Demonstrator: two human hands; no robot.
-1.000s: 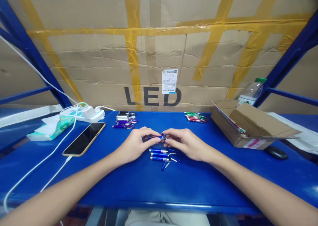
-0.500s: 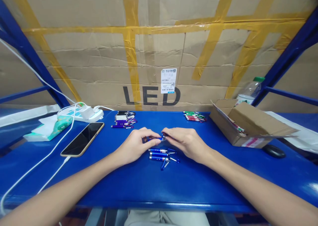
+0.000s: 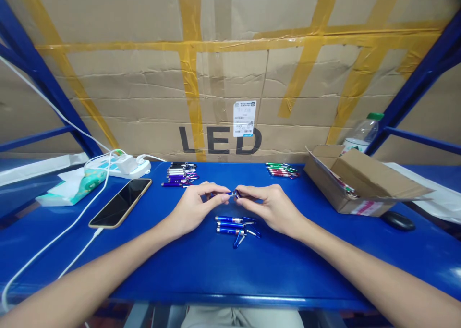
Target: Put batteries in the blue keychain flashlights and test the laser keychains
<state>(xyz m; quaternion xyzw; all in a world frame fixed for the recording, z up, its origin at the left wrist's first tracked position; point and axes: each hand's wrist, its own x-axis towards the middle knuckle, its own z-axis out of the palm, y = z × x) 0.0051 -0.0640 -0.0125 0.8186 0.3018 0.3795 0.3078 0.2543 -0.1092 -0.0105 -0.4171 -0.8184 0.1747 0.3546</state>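
Over the middle of the table, my left hand [image 3: 190, 207] pinches the tube of a blue keychain flashlight [image 3: 231, 194] between thumb and fingers. My right hand [image 3: 278, 207] is closed on the carabiner clip at its other end. The fingers cover much of this flashlight. Just below the hands, three blue keychain flashlights [image 3: 229, 225] lie side by side on the blue table [image 3: 216, 275], their clips pointing right.
Black, silver and purple flashlights [image 3: 180, 172] lie at the back left; green and red ones [image 3: 283, 169] at the back right. Leftward are a phone [image 3: 120, 204], tissues [image 3: 74, 186] and a power strip [image 3: 139, 168]. An open carton [image 3: 345, 188] and black mouse [image 3: 397, 220] stand right.
Both hands have turned slightly, and the held flashlight and its clip show more between the fingertips. The three flashlights on the table have not moved.
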